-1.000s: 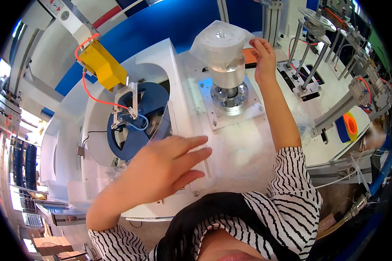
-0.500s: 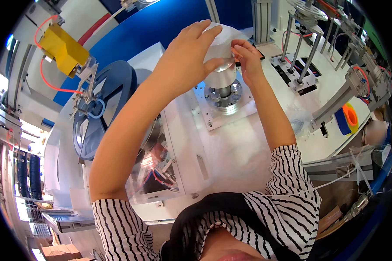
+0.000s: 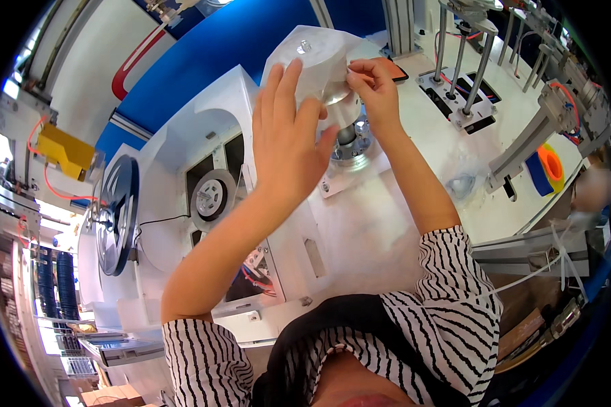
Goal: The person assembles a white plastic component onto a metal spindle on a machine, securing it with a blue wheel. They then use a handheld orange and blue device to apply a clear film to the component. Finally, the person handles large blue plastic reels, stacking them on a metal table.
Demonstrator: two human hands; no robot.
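The white sheet [image 3: 319, 47] sits over the top of the shiny metal can [image 3: 346, 108], above its round metal base [image 3: 352, 154]. The left hand [image 3: 288, 132] was low and away a second ago; now it is up at the sheet's left side, fingers spread. The right hand [image 3: 379, 91] has finger and thumb close together by the right edge; I can't tell if they pinch it. So the sheet now has a hand on each side. Farther left, the blue wheel [image 3: 133, 217] has swung away.

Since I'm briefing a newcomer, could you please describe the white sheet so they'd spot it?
In front of the blue panel, a shiny metal cylinder rises above the white worktop. The white sheet drapes over its top; unlike the metal below, it has loose, angular corners.
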